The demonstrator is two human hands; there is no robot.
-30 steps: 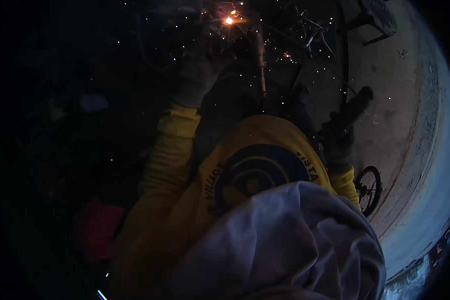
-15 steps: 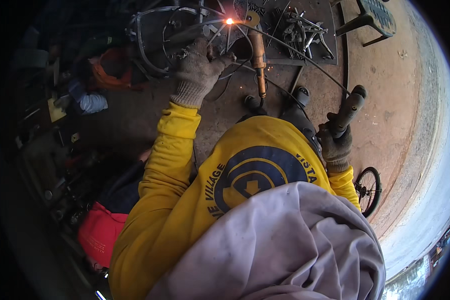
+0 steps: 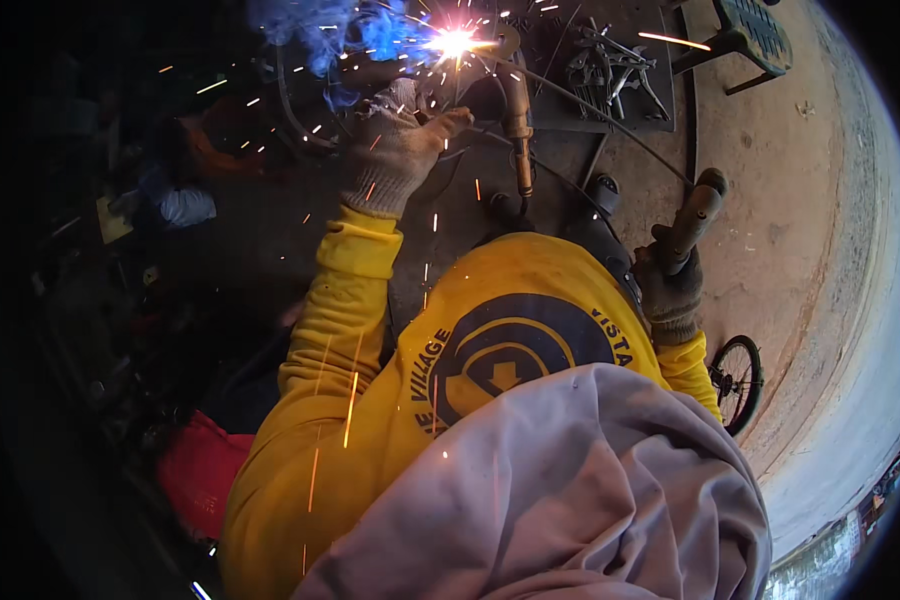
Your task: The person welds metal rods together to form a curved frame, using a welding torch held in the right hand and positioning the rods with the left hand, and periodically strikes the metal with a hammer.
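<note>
My right hand (image 3: 669, 292), in a dark knitted glove, is closed round a welding electrode holder (image 3: 698, 215). A long thin welding rod (image 3: 592, 98) runs from the holder up and left to a bright arc. White glare and sparks hide the joint at its tip. My left hand (image 3: 395, 145), in a light knitted glove, is closed on a frame of bent metal rods (image 3: 288, 100) just below and left of the arc. Blue smoke and darkness cover much of that frame. An orange angle grinder (image 3: 517, 105) lies right beside the arc on the worktable (image 3: 660, 30).
Spanners and other hand tools (image 3: 615, 70) are heaped on the worktable's right side. A chair (image 3: 745, 45) stands past its right edge. A wheel (image 3: 736, 383) is near my right elbow. At lower left is a person in red (image 3: 202, 465). A cable (image 3: 560, 178) crosses below the table.
The small orange glow at the rod's tip has become a glaring arc with flying sparks and blue smoke. The surroundings look darker. Both hands stay nearly where they were.
</note>
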